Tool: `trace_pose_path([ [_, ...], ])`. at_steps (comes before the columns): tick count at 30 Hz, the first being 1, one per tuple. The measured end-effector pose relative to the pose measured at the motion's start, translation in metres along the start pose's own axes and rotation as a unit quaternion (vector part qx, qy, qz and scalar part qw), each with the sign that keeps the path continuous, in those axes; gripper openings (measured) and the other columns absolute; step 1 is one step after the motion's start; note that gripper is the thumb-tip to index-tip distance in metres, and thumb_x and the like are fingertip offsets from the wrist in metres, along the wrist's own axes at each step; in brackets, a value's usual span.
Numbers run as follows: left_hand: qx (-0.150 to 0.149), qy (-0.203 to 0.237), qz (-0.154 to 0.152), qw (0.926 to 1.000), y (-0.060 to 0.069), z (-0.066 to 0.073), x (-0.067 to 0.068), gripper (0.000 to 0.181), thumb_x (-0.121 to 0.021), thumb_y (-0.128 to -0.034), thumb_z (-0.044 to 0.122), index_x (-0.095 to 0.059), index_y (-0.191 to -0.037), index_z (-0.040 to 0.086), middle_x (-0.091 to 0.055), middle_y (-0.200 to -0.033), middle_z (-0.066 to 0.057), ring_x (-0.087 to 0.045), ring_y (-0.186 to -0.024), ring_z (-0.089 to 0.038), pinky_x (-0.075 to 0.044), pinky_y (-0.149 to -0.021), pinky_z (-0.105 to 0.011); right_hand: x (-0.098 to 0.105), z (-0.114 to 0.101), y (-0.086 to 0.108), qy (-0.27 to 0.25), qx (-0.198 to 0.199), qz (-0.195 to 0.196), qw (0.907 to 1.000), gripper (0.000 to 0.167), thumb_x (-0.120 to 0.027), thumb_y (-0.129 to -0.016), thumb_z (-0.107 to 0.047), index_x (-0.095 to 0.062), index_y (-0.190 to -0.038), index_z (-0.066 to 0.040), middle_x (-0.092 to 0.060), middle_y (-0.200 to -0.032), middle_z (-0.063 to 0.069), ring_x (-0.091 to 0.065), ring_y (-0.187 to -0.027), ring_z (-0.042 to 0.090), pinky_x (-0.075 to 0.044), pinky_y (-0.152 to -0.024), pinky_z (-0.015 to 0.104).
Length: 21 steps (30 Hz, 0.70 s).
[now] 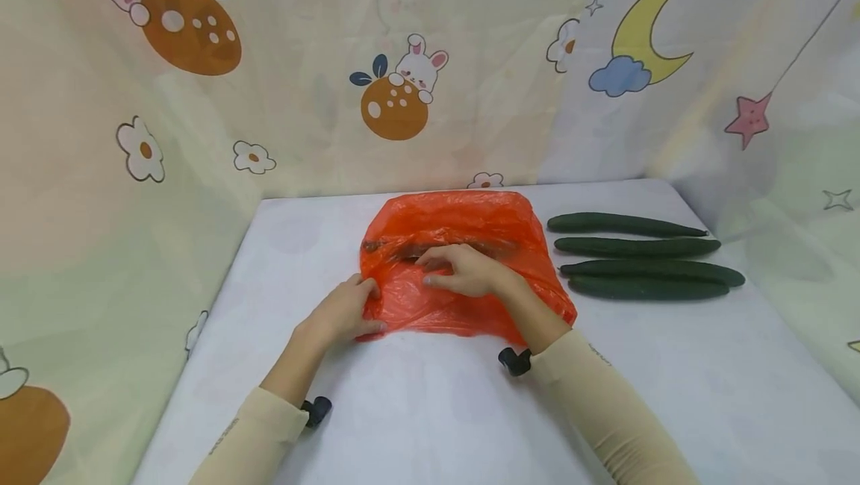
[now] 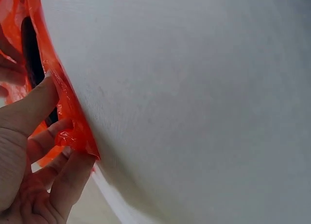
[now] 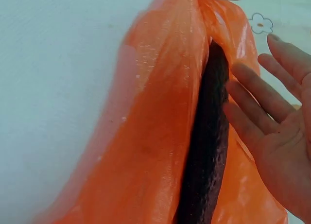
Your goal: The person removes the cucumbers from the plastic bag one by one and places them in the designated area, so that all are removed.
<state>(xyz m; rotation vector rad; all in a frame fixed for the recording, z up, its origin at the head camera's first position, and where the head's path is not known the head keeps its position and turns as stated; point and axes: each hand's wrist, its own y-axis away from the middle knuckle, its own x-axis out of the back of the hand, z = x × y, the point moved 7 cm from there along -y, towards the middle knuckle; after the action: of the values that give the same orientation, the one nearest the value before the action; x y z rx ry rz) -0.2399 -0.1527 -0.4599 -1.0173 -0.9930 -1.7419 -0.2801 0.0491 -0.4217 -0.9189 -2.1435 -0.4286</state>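
A thin red-orange plastic bag (image 1: pixel 463 209) lies on the white table. Inside its mouth is a long dark cucumber (image 3: pixel 206 136), partly covered by the plastic. At the bag's left edge, my left hand (image 1: pixel 344 310) pinches the film between thumb and fingers, which the left wrist view shows as a fold of bag (image 2: pixel 73 112) in its grip. My right hand (image 1: pixel 466 270) is over the bag's opening. In the right wrist view its fingers (image 3: pixel 257 95) are spread and fairly straight beside the cucumber, holding nothing; whether they touch it I cannot tell.
To the right of the bag, several dark green cucumbers (image 1: pixel 638 248) lie side by side on the table (image 1: pixel 416 410). A printed cloth (image 1: pixel 302 119) with rabbits and flowers hangs behind the table and along its sides.
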Motion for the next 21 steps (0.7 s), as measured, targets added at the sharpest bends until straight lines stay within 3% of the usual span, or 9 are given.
trace_pose_path([
  [6,-0.005,-0.001,0.005,1.0000,0.000,0.002,0.000,0.052,-0.089,-0.0801,0.036,-0.061,-0.118,0.012,-0.056,-0.111,-0.005,-0.056,-0.099,-0.024,-0.054,-0.093,-0.042,0.006,0.006,-0.001,0.050,-0.006,0.017,0.9986,0.042,-0.072,-0.097,-0.032,-0.066,-0.135,-0.016,-0.065,-0.134,0.001,-0.056,-0.127,0.021,-0.047,-0.111,0.047],
  [12,-0.012,0.003,0.002,0.9999,0.002,0.004,-0.004,0.054,-0.089,-0.0798,0.036,-0.061,-0.118,0.011,-0.055,-0.112,-0.006,-0.056,-0.099,-0.025,-0.054,-0.093,-0.043,0.009,0.012,0.000,0.053,-0.014,0.034,0.9980,0.041,-0.073,-0.097,-0.028,-0.066,-0.135,-0.015,-0.064,-0.135,-0.002,-0.056,-0.128,0.023,-0.047,-0.111,0.047],
  [21,-0.014,-0.005,0.010,0.9998,0.001,0.001,0.000,0.053,-0.089,-0.0792,0.037,-0.062,-0.117,0.012,-0.056,-0.113,-0.005,-0.057,-0.100,-0.024,-0.055,-0.093,-0.042,-0.001,0.008,-0.004,0.048,-0.027,-0.014,0.9984,0.041,-0.073,-0.097,-0.033,-0.068,-0.134,-0.016,-0.069,-0.126,0.000,-0.062,-0.113,0.023,-0.053,-0.100,0.043],
])
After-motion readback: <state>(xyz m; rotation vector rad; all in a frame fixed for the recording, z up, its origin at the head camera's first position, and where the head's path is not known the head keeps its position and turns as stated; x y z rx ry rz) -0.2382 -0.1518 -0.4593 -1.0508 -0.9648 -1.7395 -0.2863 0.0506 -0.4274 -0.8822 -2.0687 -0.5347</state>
